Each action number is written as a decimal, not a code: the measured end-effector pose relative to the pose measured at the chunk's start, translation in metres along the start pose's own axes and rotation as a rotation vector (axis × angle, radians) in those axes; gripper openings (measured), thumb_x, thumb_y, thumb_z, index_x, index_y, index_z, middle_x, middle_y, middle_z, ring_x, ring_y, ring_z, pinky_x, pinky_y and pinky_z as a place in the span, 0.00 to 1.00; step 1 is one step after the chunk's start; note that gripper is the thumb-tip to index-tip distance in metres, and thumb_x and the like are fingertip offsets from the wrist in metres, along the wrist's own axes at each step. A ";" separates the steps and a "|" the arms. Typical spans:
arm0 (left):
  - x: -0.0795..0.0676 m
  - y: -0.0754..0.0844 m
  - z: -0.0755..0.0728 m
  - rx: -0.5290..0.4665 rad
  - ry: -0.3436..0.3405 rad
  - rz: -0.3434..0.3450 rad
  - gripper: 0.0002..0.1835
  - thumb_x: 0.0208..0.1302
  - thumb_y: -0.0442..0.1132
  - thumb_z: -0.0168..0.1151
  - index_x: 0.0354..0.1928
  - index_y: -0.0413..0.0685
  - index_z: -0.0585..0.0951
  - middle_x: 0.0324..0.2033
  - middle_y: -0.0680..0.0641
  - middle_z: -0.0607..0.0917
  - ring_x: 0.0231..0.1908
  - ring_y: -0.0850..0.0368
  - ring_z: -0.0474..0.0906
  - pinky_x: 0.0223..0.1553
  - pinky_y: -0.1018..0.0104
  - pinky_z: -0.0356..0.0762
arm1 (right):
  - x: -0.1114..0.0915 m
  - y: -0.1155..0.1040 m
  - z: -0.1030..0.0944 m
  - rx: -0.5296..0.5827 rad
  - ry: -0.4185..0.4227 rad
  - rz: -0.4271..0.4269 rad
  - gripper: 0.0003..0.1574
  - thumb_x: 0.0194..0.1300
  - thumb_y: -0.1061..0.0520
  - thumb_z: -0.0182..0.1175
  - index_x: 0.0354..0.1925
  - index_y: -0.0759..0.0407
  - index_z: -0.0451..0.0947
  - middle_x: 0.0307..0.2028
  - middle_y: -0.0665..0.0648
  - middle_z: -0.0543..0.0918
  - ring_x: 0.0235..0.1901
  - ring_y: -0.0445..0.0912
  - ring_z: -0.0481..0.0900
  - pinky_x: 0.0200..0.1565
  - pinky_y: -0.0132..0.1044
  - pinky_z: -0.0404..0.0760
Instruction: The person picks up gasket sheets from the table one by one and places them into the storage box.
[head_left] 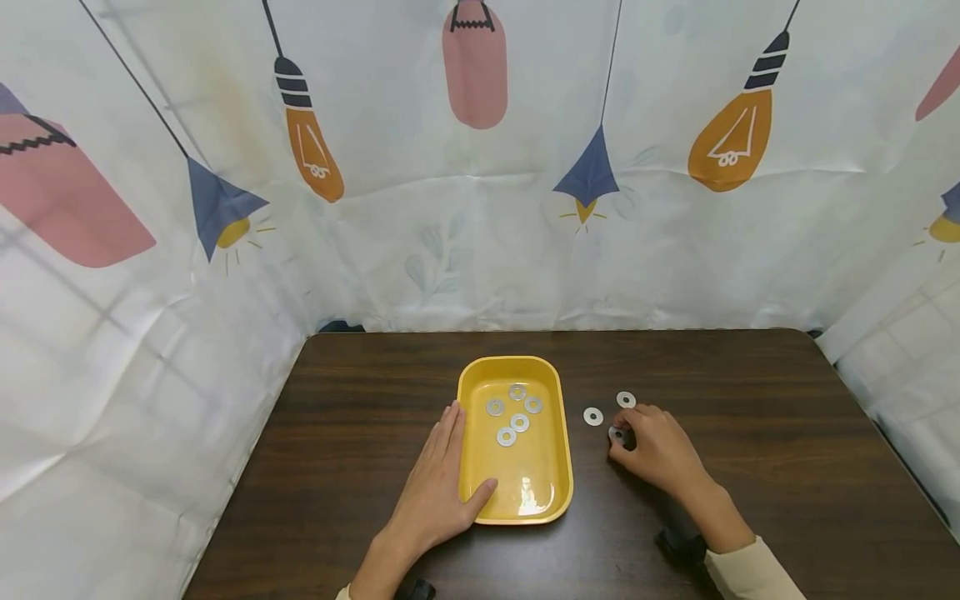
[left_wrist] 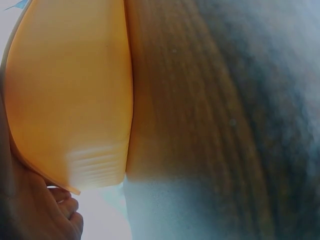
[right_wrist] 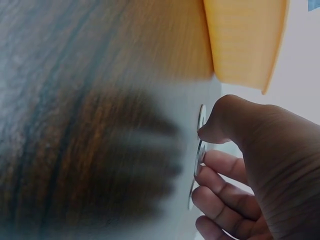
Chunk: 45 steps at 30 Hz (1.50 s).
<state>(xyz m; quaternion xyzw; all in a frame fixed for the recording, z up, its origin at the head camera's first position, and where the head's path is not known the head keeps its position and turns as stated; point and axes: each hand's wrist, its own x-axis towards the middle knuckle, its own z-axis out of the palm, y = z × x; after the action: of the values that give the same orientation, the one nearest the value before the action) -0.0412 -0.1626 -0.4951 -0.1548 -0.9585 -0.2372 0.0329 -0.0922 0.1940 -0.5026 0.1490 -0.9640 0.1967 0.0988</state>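
My left hand (head_left: pixel 437 479) lies along the left side of a yellow tray (head_left: pixel 555 467), its fingers straight against the outer wall and the thumb over the near left rim. Several flat metal washers (head_left: pixel 506 437) lie inside the tray, mostly in its far half. To the right of the tray, my right hand (head_left: pixel 660 450) pinches a washer (right_wrist: pixel 200 159) between thumb and fingers, low over the tabletop. Two more washers lie close by: one (head_left: pixel 593 417) left of the fingertips, the other (head_left: pixel 626 400) just beyond them.
The dark wood-grain table (head_left: pixel 360 417) has rounded far corners. A white curtain (head_left: pixel 480 250) printed with lamps and bulbs hangs behind it and on both sides. A dark band (head_left: pixel 681 546) is on the right wrist.
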 end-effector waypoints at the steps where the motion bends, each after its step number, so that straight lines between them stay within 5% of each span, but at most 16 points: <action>1: 0.000 0.000 0.000 0.001 -0.001 0.000 0.58 0.66 0.64 0.64 0.86 0.42 0.48 0.87 0.46 0.48 0.86 0.48 0.49 0.83 0.45 0.58 | -0.001 0.000 0.000 -0.005 0.001 -0.004 0.08 0.55 0.57 0.74 0.36 0.56 0.87 0.32 0.52 0.87 0.33 0.46 0.80 0.40 0.48 0.84; 28: 0.000 0.001 0.001 0.000 -0.009 0.001 0.58 0.66 0.63 0.65 0.85 0.42 0.49 0.87 0.47 0.47 0.86 0.49 0.47 0.84 0.46 0.57 | -0.002 -0.003 -0.006 -0.071 0.048 -0.105 0.10 0.54 0.57 0.75 0.36 0.56 0.86 0.31 0.52 0.87 0.33 0.48 0.81 0.42 0.50 0.85; 45: 0.002 -0.001 0.001 -0.016 -0.008 -0.003 0.58 0.65 0.62 0.65 0.86 0.43 0.48 0.87 0.46 0.47 0.86 0.48 0.48 0.83 0.44 0.57 | 0.013 -0.015 -0.018 -0.073 -0.017 -0.145 0.12 0.55 0.55 0.76 0.38 0.55 0.87 0.31 0.49 0.85 0.33 0.45 0.79 0.45 0.49 0.86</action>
<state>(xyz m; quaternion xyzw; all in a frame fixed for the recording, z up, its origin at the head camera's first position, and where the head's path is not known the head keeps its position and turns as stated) -0.0428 -0.1624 -0.4957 -0.1545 -0.9570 -0.2441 0.0275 -0.0975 0.1851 -0.4777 0.2162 -0.9581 0.1525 0.1100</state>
